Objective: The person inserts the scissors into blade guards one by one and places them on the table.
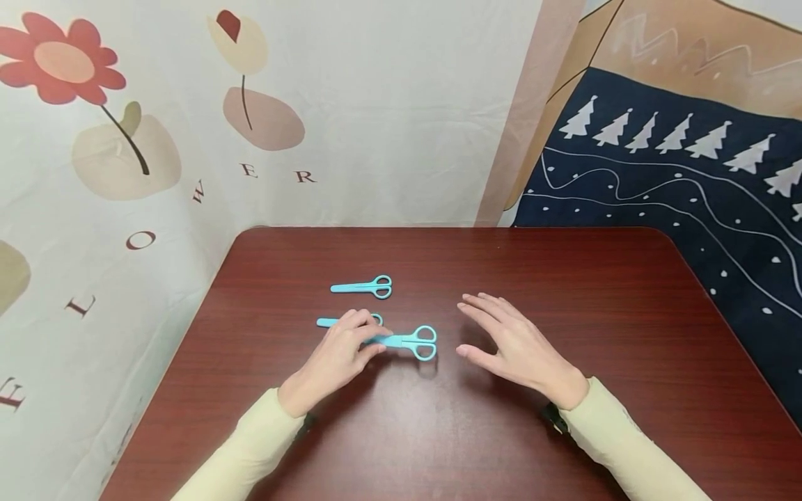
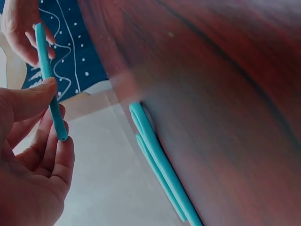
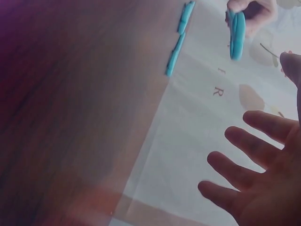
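Observation:
My left hand pinches light-blue scissors by the blade end between thumb and fingers, their two ring handles pointing right. In the left wrist view the held scissors show edge-on, raised above the table. To the right of the handles, my right hand hovers with fingers spread and nothing in it. The right wrist view shows this hand apart from the held scissors. Behind the left hand lies a second pair of scissors, partly hidden by it. Farther back lies a third pair, handles right.
A dark reddish-brown table with rounded far corners carries the scissors. Behind it hangs a pale cloth with flowers and letters. At the right is a navy cloth with white trees.

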`<state>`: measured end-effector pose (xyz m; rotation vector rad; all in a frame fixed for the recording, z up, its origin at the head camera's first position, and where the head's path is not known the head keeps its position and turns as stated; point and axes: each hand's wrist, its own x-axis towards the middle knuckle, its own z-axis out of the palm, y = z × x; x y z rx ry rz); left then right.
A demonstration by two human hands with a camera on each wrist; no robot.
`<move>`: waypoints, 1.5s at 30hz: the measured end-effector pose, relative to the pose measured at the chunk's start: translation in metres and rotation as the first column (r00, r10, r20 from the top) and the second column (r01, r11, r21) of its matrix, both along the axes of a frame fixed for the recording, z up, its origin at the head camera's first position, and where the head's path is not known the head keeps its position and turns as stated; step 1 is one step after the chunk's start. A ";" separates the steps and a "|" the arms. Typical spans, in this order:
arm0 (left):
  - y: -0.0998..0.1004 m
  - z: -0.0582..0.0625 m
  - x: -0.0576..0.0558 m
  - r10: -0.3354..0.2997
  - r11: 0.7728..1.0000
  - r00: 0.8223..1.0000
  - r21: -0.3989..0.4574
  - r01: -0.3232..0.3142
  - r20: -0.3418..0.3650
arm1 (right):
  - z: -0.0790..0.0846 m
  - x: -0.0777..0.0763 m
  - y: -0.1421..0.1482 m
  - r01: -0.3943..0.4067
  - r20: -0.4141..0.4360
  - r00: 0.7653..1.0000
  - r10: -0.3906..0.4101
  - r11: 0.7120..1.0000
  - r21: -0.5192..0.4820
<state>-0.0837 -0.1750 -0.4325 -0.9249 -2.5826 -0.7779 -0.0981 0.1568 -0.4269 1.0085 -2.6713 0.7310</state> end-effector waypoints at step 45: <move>-0.083 -0.013 -0.001 0.078 0.977 0.974 -0.212 -0.031 0.215 | 0.000 -0.003 0.041 0.154 -0.048 0.987 -0.151 0.986 0.070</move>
